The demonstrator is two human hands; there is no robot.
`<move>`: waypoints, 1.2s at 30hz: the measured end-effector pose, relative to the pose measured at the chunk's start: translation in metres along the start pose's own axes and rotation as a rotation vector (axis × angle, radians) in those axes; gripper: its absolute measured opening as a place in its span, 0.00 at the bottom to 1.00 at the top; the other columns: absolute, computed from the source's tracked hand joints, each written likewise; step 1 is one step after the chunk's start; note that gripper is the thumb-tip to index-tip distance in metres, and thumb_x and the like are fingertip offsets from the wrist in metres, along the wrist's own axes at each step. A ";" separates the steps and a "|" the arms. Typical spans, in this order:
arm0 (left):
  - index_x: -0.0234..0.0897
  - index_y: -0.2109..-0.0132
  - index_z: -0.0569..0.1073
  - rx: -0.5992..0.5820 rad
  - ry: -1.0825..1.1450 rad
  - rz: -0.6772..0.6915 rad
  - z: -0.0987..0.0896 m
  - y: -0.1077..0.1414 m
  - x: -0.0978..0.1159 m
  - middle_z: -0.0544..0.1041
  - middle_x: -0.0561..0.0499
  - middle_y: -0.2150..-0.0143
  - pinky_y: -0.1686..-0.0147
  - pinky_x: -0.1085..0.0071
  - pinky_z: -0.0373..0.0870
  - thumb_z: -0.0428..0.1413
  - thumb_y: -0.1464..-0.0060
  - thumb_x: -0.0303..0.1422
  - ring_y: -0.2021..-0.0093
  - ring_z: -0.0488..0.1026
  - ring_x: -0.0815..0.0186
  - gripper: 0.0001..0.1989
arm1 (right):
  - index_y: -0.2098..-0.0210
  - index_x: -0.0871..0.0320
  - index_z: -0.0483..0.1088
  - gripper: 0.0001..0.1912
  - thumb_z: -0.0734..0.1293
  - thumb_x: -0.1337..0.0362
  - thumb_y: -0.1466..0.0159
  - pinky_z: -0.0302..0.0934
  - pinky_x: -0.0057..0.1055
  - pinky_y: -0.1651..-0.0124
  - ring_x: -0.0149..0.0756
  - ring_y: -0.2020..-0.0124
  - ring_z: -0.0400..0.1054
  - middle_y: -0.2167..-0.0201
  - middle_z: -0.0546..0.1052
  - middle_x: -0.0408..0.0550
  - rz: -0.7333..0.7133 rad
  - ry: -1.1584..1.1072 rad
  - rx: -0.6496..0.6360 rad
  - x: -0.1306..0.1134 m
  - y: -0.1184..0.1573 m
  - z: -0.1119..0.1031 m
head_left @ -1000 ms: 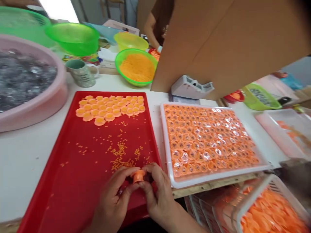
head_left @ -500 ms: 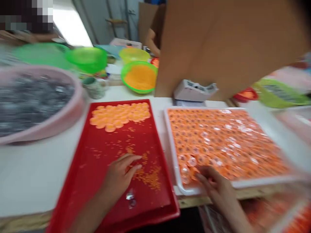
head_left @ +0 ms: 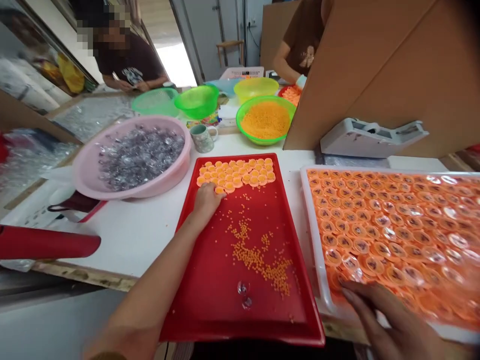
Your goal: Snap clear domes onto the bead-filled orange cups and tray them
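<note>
My left hand [head_left: 208, 202] reaches to the far part of a red tray [head_left: 210, 295], its fingers closed on an orange disc [head_left: 219, 190] at the near edge of several rows of such discs. Small orange beads [head_left: 258, 260] lie scattered over the tray. Two clear domed pieces [head_left: 243, 287] rest near its front. My right hand [head_left: 390, 315] is at the near left corner of a white tray [head_left: 317, 250], thumb and finger pinched at an orange piece [head_left: 336, 278]. Rows of orange discs under clear covers [head_left: 375, 232] fill that tray.
A pink basin [head_left: 84, 172] of clear pieces stands left, beside a mug [head_left: 203, 138]. Behind the red tray is a green bowl [head_left: 243, 132] of orange beads. A cardboard panel [head_left: 360, 65] rises behind the white tray. Two people [head_left: 129, 62] sit across the table.
My left hand has moved from over the beads to the far discs and closed on one. My right hand stays at the white tray's near corner. The view has swung left.
</note>
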State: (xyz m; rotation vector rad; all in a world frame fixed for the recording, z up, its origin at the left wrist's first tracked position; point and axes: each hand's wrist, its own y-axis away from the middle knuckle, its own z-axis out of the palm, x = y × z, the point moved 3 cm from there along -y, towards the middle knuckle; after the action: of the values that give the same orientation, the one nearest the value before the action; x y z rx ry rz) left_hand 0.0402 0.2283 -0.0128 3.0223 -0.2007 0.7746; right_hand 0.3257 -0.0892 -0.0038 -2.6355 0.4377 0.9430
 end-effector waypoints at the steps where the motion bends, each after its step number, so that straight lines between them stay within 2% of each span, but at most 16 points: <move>1: 0.35 0.68 0.70 -0.006 0.002 -0.008 0.001 0.002 0.001 0.74 0.44 0.64 0.61 0.64 0.65 0.59 0.50 0.32 0.61 0.70 0.58 0.06 | 0.66 0.51 0.76 0.10 0.66 0.53 0.37 0.69 0.30 0.69 0.39 0.70 0.74 0.70 0.79 0.49 -0.055 -0.081 -0.076 -0.016 -0.004 0.010; 4: 0.36 0.68 0.70 -0.045 0.019 -0.019 -0.003 0.017 0.005 0.74 0.47 0.65 0.62 0.66 0.64 0.56 0.47 0.31 0.64 0.70 0.61 0.04 | 0.60 0.54 0.74 0.10 0.61 0.66 0.32 0.69 0.29 0.65 0.36 0.67 0.73 0.67 0.77 0.48 -0.181 -0.271 -0.387 -0.061 -0.011 0.051; 6: 0.37 0.71 0.70 -0.093 0.042 -0.008 -0.010 0.033 0.008 0.74 0.48 0.67 0.64 0.68 0.63 0.55 0.47 0.32 0.65 0.70 0.62 0.05 | 0.60 0.56 0.73 0.12 0.58 0.71 0.32 0.68 0.29 0.64 0.34 0.66 0.72 0.66 0.75 0.48 -0.257 -0.292 -0.557 -0.086 -0.011 0.079; 10: 0.37 0.71 0.71 -0.146 0.103 0.006 -0.023 0.054 0.011 0.75 0.49 0.70 0.65 0.67 0.63 0.54 0.47 0.35 0.67 0.71 0.61 0.07 | 0.64 0.58 0.72 0.08 0.62 0.74 0.35 0.64 0.26 0.65 0.32 0.67 0.70 0.64 0.72 0.46 -0.341 -0.121 -0.696 -0.116 -0.011 0.116; 12: 0.38 0.71 0.72 -0.147 0.121 0.004 -0.026 0.053 0.009 0.75 0.49 0.71 0.66 0.67 0.64 0.55 0.47 0.36 0.67 0.71 0.60 0.08 | 0.67 0.58 0.71 0.05 0.65 0.73 0.38 0.62 0.26 0.67 0.34 0.67 0.70 0.64 0.72 0.46 -0.395 0.019 -0.714 -0.124 -0.011 0.124; 15: 0.37 0.73 0.72 -0.172 0.128 0.014 -0.027 0.043 0.006 0.76 0.50 0.72 0.67 0.68 0.64 0.56 0.49 0.34 0.68 0.72 0.61 0.07 | 0.70 0.58 0.69 0.08 0.66 0.77 0.42 0.61 0.28 0.69 0.35 0.68 0.70 0.66 0.73 0.46 -0.433 0.128 -0.725 -0.129 -0.011 0.127; 18: 0.37 0.73 0.72 -0.203 0.120 0.019 -0.025 0.032 -0.001 0.77 0.50 0.73 0.68 0.68 0.65 0.56 0.50 0.31 0.69 0.73 0.62 0.05 | 0.71 0.58 0.68 0.11 0.64 0.81 0.43 0.61 0.27 0.69 0.33 0.70 0.70 0.67 0.73 0.45 -0.359 0.070 -0.753 -0.128 -0.010 0.126; 21: 0.37 0.74 0.70 -0.220 0.109 0.000 -0.024 0.025 -0.010 0.75 0.52 0.73 0.68 0.69 0.65 0.59 0.54 0.28 0.69 0.72 0.63 0.05 | 0.69 0.57 0.69 0.11 0.64 0.79 0.42 0.61 0.26 0.67 0.32 0.68 0.71 0.64 0.72 0.45 -0.264 -0.010 -0.780 -0.123 -0.008 0.127; 24: 0.37 0.70 0.70 -0.213 0.118 -0.007 -0.023 0.022 -0.015 0.75 0.51 0.69 0.67 0.69 0.65 0.61 0.59 0.27 0.67 0.71 0.62 0.07 | 0.68 0.57 0.69 0.10 0.64 0.78 0.41 0.62 0.26 0.66 0.33 0.67 0.71 0.64 0.72 0.45 -0.234 -0.043 -0.807 -0.121 -0.007 0.128; 27: 0.38 0.61 0.72 -0.205 0.168 0.020 -0.022 0.022 -0.012 0.75 0.48 0.59 0.61 0.66 0.66 0.62 0.61 0.26 0.60 0.71 0.59 0.16 | 0.67 0.56 0.70 0.09 0.64 0.77 0.39 0.63 0.27 0.66 0.33 0.69 0.70 0.64 0.71 0.44 -0.221 -0.051 -0.765 -0.115 -0.013 0.126; 30: 0.40 0.62 0.75 -0.229 0.251 0.042 -0.018 0.021 -0.007 0.76 0.48 0.57 0.57 0.65 0.66 0.62 0.60 0.26 0.55 0.71 0.58 0.14 | 0.60 0.57 0.70 0.06 0.65 0.72 0.37 0.66 0.35 0.62 0.41 0.64 0.69 0.63 0.72 0.50 -0.211 0.086 -0.538 -0.102 -0.026 0.122; 33: 0.38 0.70 0.76 -0.250 0.331 0.014 -0.017 0.021 -0.004 0.78 0.49 0.64 0.58 0.65 0.67 0.61 0.56 0.29 0.58 0.72 0.58 0.03 | 0.48 0.61 0.67 0.19 0.69 0.65 0.38 0.67 0.46 0.59 0.53 0.56 0.66 0.56 0.72 0.60 -0.233 0.285 -0.301 -0.093 -0.038 0.123; 36: 0.37 0.71 0.75 -0.244 0.410 -0.050 -0.024 0.026 -0.004 0.77 0.50 0.69 0.61 0.64 0.68 0.61 0.54 0.35 0.63 0.73 0.59 0.06 | 0.40 0.63 0.61 0.31 0.69 0.56 0.38 0.66 0.50 0.58 0.60 0.50 0.63 0.48 0.69 0.67 -0.259 0.414 -0.273 -0.099 -0.047 0.139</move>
State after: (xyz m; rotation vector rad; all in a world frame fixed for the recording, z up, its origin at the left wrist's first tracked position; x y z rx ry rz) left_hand 0.0224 0.2043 0.0057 2.5649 -0.1931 1.2378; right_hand 0.1933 0.0244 -0.0327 -3.0466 0.0502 0.3970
